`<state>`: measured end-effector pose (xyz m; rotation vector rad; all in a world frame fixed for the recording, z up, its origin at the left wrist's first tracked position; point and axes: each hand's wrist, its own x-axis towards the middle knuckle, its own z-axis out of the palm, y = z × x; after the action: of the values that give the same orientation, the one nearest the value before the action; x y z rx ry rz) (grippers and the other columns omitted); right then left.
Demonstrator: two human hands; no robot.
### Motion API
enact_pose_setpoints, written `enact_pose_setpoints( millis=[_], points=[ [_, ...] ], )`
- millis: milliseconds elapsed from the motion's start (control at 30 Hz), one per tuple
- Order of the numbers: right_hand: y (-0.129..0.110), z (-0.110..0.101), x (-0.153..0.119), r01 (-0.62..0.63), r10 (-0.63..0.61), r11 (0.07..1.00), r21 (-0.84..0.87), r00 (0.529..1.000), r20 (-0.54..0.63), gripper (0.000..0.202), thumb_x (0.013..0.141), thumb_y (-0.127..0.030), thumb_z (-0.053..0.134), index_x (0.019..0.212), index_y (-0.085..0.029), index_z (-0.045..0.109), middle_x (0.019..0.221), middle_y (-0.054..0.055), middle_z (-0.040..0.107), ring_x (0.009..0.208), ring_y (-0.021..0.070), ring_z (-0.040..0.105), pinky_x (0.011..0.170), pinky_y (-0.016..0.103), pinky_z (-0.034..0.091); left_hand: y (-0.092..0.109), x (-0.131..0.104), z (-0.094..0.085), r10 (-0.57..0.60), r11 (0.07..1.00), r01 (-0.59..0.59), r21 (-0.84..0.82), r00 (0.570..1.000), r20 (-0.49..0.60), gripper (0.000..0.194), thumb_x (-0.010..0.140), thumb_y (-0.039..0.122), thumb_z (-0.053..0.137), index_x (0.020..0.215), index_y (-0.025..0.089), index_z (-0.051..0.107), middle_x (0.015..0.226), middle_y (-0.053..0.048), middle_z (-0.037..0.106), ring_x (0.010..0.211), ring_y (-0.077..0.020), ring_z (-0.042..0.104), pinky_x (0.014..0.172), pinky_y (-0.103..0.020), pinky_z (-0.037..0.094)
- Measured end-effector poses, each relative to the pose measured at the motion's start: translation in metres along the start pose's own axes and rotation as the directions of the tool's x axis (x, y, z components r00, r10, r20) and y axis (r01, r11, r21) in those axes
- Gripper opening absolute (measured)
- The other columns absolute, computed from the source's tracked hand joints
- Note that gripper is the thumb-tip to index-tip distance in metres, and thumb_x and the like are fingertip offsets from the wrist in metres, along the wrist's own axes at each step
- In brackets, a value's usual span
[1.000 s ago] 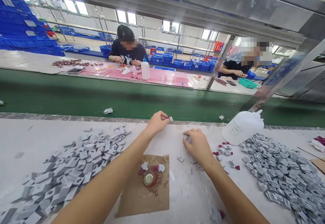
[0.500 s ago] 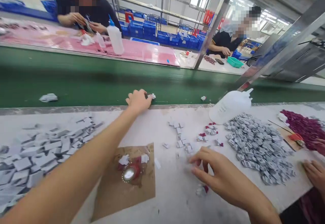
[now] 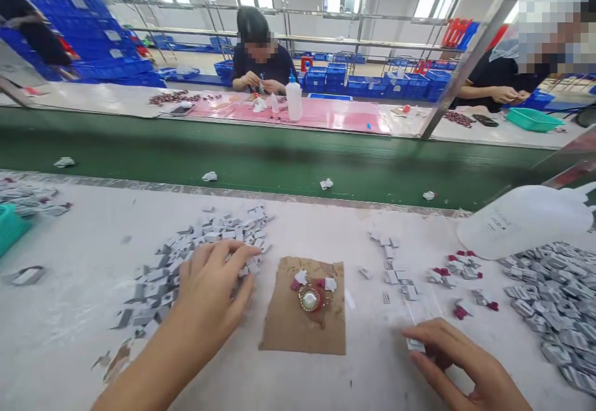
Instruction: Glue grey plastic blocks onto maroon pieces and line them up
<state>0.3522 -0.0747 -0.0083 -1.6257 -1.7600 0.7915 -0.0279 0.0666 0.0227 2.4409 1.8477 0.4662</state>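
Observation:
My left hand [image 3: 214, 284] is over the right edge of a pile of small grey-white blocks [image 3: 153, 287]. Its fingers are bent, thumb and forefinger apart, with blocks just beyond the tips. My right hand [image 3: 460, 358] pinches a small grey-white block [image 3: 416, 344] between thumb and forefinger, low over the table. Between the hands lies a brown cardboard square [image 3: 302, 336] carrying a round bead-edged dish [image 3: 310, 299] and a few white and dark red bits. Loose grey pieces [image 3: 395, 274] and pieces with dark red parts [image 3: 460, 265] lie beyond my right hand.
A green conveyor belt [image 3: 261, 156] runs across, bearing several small white pieces [image 3: 326, 184]. A white squeeze bottle [image 3: 521, 221] lies at right by a large grey heap [image 3: 554, 311]. A green basket [image 3: 9, 228] is at far left. People [image 3: 263, 66] work across the belt.
My left hand has drawn back from the belt to the block pile, and a small white piece lies on the belt. My right hand now pinches a block. The view has swung left.

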Motion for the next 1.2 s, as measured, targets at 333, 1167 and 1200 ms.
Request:
enact_pose_setpoints(
  millis=[333,1167,1200],
  points=[
    [-0.016,0.031,0.013,-0.012,0.026,0.990,0.144,0.994,-0.101,0.022,0.103,-0.052,0.070,0.102,-0.033,0.082,0.097,0.006,0.077,0.072,0.0212,0.071,0.065,0.031,0.061,0.011,-0.014,0.021,-0.069,0.977,0.078,0.199,0.996,-0.052,0.033,0.101,0.031,0.051,0.113,0.022,0.080,0.122,-0.017,0.080,0.119,-0.0452,0.063,0.094,-0.059,0.043],
    [-0.024,0.019,-0.006,-0.140,0.141,0.988,0.065,0.990,-0.009,0.029,0.104,-0.025,0.061,0.131,-0.032,0.070,0.114,0.004,0.070,0.091,0.0215,0.068,0.080,0.035,0.058,-0.002,-0.113,0.064,0.176,0.930,-0.210,-0.303,0.975,-0.134,0.029,0.107,0.048,0.061,0.129,0.033,0.072,0.124,-0.007,0.074,0.114,-0.0338,0.068,0.097,-0.046,0.048],
    [-0.023,0.018,-0.007,-0.160,0.161,0.984,0.073,0.987,-0.010,0.030,0.107,-0.028,0.059,0.135,-0.032,0.068,0.115,0.005,0.070,0.089,0.0210,0.067,0.077,0.034,0.058,-0.003,-0.115,0.067,0.173,0.924,-0.212,-0.319,0.974,-0.145,0.030,0.106,0.048,0.063,0.130,0.033,0.072,0.126,-0.007,0.074,0.115,-0.0336,0.068,0.099,-0.046,0.049]
  ],
)
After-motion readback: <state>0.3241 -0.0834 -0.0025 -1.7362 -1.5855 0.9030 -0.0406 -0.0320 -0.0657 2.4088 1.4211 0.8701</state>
